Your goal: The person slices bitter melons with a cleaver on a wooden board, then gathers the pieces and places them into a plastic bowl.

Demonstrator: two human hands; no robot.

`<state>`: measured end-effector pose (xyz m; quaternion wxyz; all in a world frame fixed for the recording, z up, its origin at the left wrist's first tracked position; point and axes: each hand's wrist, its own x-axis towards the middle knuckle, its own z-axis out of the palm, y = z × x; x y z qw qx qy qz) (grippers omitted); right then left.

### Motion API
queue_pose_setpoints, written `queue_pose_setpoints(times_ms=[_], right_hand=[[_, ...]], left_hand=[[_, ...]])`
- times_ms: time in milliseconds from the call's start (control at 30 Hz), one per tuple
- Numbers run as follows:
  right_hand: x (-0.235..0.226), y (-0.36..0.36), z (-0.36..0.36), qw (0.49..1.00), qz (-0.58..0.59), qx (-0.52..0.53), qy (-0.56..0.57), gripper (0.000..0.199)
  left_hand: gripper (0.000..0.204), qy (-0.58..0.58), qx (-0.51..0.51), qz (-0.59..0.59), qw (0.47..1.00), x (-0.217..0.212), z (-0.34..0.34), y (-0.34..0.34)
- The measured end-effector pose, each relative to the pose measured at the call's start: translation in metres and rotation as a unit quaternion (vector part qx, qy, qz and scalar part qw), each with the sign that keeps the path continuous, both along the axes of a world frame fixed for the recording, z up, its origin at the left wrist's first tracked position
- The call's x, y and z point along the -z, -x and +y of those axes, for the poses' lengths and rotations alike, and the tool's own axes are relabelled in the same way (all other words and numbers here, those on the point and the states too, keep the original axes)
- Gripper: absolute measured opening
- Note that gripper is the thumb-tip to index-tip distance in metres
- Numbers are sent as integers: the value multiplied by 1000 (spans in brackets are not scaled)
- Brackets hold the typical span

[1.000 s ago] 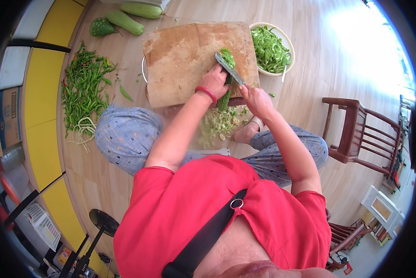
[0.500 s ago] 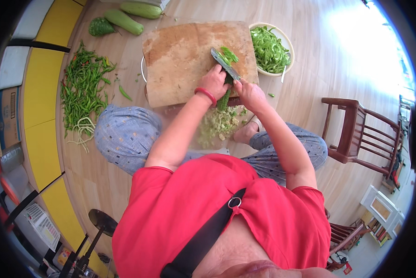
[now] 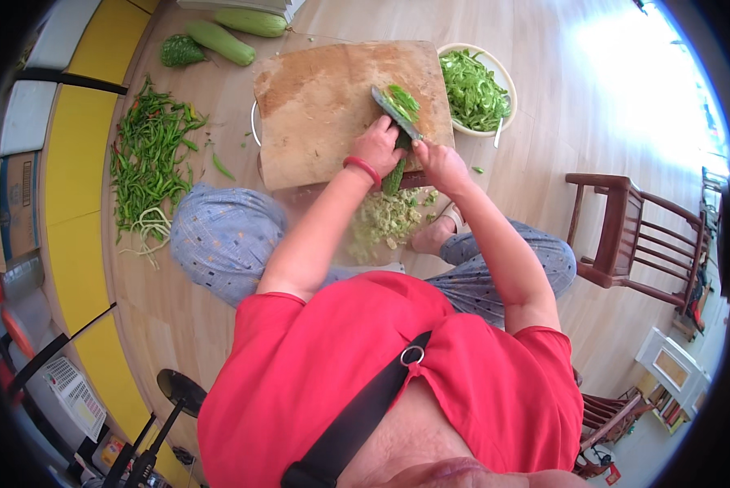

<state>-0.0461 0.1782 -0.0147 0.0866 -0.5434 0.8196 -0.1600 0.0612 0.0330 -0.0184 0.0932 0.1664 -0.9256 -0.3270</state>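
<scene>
A kitchen knife (image 3: 396, 111) is in my right hand (image 3: 441, 166), its blade slanting up and left over the right part of a worn wooden cutting board (image 3: 316, 102). My left hand (image 3: 376, 145), a red bangle at its wrist, closes round a bumpy dark green bitter melon (image 3: 393, 178). The melon's near end sticks out past the board's front edge; its far end is hidden by hand and blade. Thin green slices (image 3: 404, 99) lie against the blade's far side. Right of the board, a pale bowl (image 3: 508, 80) holds many cut green slices (image 3: 474, 91).
Pale scraps (image 3: 381, 218) are heaped below the board, between my legs. Green chili peppers (image 3: 149, 154) spread over the floor at left, near yellow cabinets (image 3: 76, 187). Two light green gourds (image 3: 219, 42) and a bumpy dark one (image 3: 181, 50) lie far left. A wooden chair (image 3: 621, 228) stands right.
The whole view has shifted slightly. The slices by the blade spread a little wider; both hands keep almost the same place and hold.
</scene>
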Motion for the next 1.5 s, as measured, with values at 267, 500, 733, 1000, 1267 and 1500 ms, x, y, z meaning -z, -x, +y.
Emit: queue_pose_setpoints(times_ms=[267, 500, 733, 1000, 1267, 1500], right_hand=[[-27, -1, 0, 906, -340, 251, 0, 44], [-73, -15, 6, 973, -167, 115, -108, 40], [-22, -12, -21, 980, -86, 149, -96, 36], [-74, -23, -3, 968, -163, 138, -131, 37], [-7, -2, -6, 996, 56, -12, -64, 26], [-65, -18, 3, 977, -137, 101, -125, 32]], left_hand=[[53, 22, -15, 13, 1000, 6, -8, 9], [49, -17, -9, -53, 998, -4, -7, 10], [42, 31, -8, -2, 999, 10, -4, 12], [44, -44, -25, -21, 999, 4, -7, 7], [50, 12, -17, 13, 1000, 4, -5, 11], [50, -54, -25, -18, 998, 2, -5, 6]])
